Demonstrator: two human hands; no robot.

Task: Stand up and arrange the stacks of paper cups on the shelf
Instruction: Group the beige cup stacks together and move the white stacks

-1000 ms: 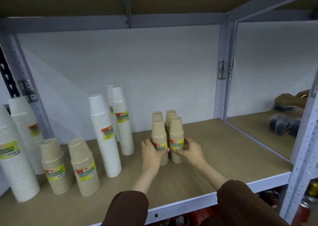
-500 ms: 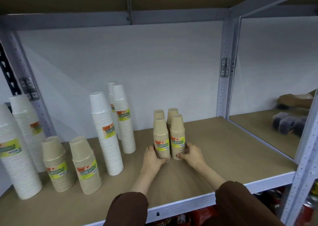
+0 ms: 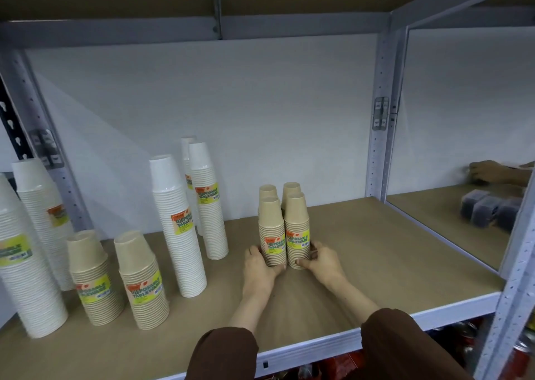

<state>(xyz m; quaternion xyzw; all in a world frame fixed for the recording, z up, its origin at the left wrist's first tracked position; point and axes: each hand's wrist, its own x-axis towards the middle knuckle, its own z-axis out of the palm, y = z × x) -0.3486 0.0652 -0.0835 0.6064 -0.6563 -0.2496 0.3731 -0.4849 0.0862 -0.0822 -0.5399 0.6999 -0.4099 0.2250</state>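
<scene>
far-left white stacks [image 3: 29, 264]: two tall sleeves of white cups at the left edge of the frame. They stand on the shelf board [image 3: 376, 249], and I read them as leaning slightly.
wide tan stacks [image 3: 142, 284]: two short, fat sleeves side by side at lower left, each with a yellow-green label facing me.
tall white stack [image 3: 179, 229]: upright, left of centre, just right of the wide tan pair.
rear white stacks [image 3: 210, 206]: two more sleeves behind it, close to the back wall, one partly hiding the other.
left grip [image 3: 259, 266]: centre frame. It wraps the base of the front-left tan stack [image 3: 271, 232], thumb in front, fingers curled round the left side out of my view.
front-left tan stack: upright on the shelf board, touching its neighbour, label toward me.
back tan stacks [image 3: 291, 187]: two narrow sleeves right behind the front pair. I only see their tops.
front-right tan stack [image 3: 297, 229]: upright at centre, against the front-left one.
right grip [image 3: 324, 262]: holds the base of the front-right tan stack, thumb pressed on its front, fingers curled round the right side.
brown sleeves [image 3: 225, 353]: both forearms come in from the bottom edge.
grey post [image 3: 382, 119]: upright, right of centre, splitting the bays.
dark containers [image 3: 489, 210]: blurred cluster in the right bay at mid-right.
other person's hand [image 3: 489, 172]: just above them at the right edge. I can't tell what it touches.
</scene>
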